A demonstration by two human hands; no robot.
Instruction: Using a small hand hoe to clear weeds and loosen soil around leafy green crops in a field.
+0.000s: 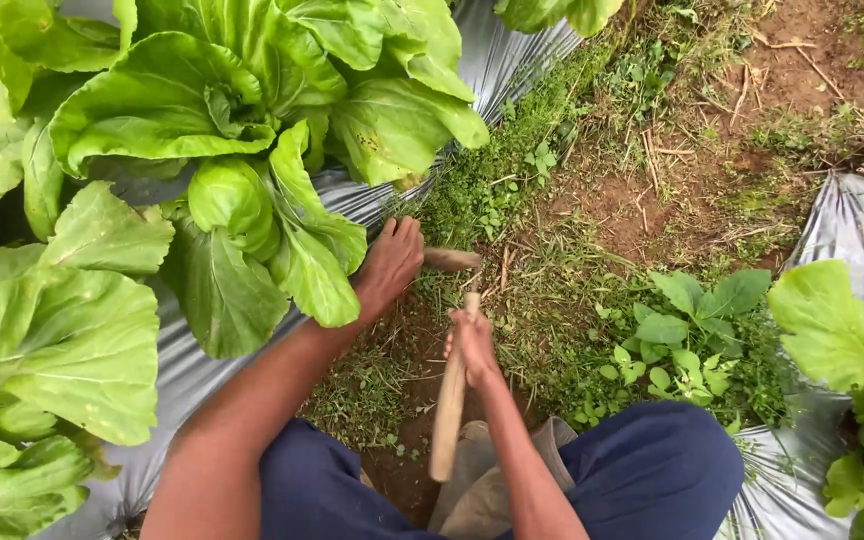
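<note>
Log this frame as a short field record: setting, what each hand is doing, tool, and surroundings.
setting: garden path of soil and weeds between plant beds
left hand: resting on the ground at the edge of the plastic sheet, fingers by the tool's head
right hand: gripping the wooden handle of a small hoe
tool head: down on the soil
plants: leafy greens on the left bed, more at right
clothing: blue trousers

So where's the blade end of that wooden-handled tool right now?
In the head view it sits mid-frame: the blade lies on the weedy soil strip just right of the left hand, with the right hand gripping the handle below it.
</note>
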